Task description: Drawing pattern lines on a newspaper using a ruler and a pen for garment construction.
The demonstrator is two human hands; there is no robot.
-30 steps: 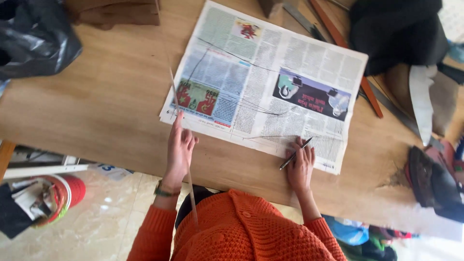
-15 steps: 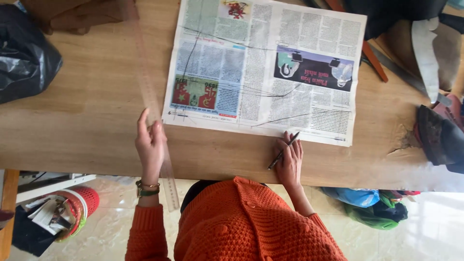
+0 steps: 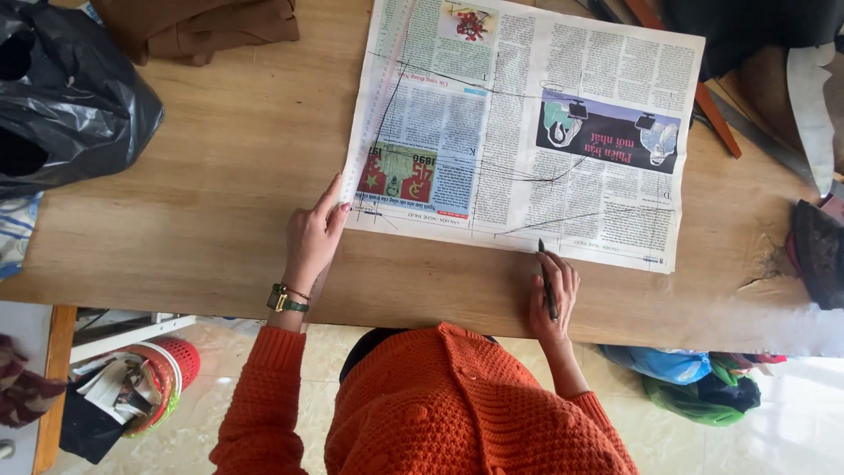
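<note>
While the newspaper (image 3: 527,132) lies flat on the wooden surface (image 3: 220,202), its long axis runs left to right, the near edge just beside both hands. The pen (image 3: 546,280) points away from the person, tip at that edge, pinched in the right hand (image 3: 552,299). The left hand (image 3: 315,236), fingers loosely extended and holding nothing, touches the near left corner, having shifted inward from half a second ago.

Newspaper (image 3: 527,132) lies on table (image 3: 220,193), bag (image 3: 61,97) at left.
</note>
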